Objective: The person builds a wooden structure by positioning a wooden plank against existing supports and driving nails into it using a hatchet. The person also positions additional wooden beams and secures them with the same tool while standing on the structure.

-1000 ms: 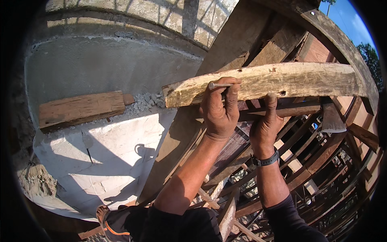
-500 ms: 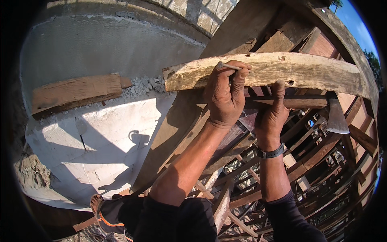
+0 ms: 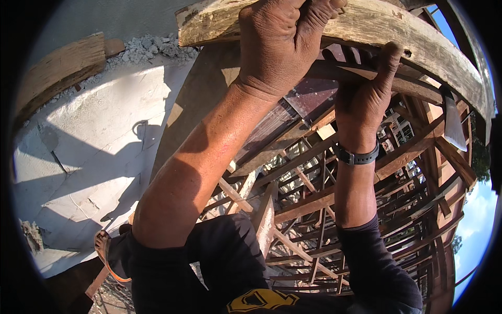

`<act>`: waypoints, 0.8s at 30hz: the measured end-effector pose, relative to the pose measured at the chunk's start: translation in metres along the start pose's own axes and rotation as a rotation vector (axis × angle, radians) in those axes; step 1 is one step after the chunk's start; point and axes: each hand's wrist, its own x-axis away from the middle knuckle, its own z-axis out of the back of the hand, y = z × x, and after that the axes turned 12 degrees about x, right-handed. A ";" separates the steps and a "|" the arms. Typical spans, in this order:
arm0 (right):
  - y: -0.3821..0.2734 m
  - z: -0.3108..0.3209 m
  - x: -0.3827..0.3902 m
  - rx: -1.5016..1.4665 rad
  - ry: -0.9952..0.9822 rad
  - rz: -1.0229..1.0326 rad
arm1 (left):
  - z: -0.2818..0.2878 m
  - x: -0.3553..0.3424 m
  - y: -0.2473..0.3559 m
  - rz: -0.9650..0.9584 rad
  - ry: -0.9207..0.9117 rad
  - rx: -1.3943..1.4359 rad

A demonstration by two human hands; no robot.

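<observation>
A person's left hand [image 3: 280, 49], partly cut off by the upper edge, closes its fingertips around a nail [image 3: 342, 9], only a bit of which shows, in front of a weathered plank [image 3: 376, 26] that slants across the top of the scene. The right hand [image 3: 366, 99] grips the handle of a hatchet [image 3: 418, 88] just below the plank, its thumb raised at the plank's lower edge. Both hands hide part of what lies behind them. At left, a wood block [image 3: 63, 68] and grey rubble [image 3: 149, 51] sit along the top of a whitish wall [image 3: 89, 125] streaked with shadow. Below and to the right, a crowded timber frame [image 3: 405, 153] fills the background. A dark watch [image 3: 358, 156] circles the right wrist; a yellow-and-black emblem [image 3: 261, 300] marks the dark clothing.
</observation>
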 end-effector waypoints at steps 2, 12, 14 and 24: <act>0.000 0.001 0.000 0.031 -0.026 0.032 | -0.001 0.003 -0.001 0.013 0.033 0.037; 0.000 0.003 -0.001 0.034 -0.053 0.056 | -0.005 0.000 0.007 0.059 0.077 -0.036; 0.001 0.003 -0.002 0.024 -0.049 0.047 | -0.003 0.001 0.006 0.032 0.058 -0.072; -0.003 0.002 0.001 -0.038 -0.042 0.031 | -0.002 0.004 -0.002 0.021 -0.040 0.015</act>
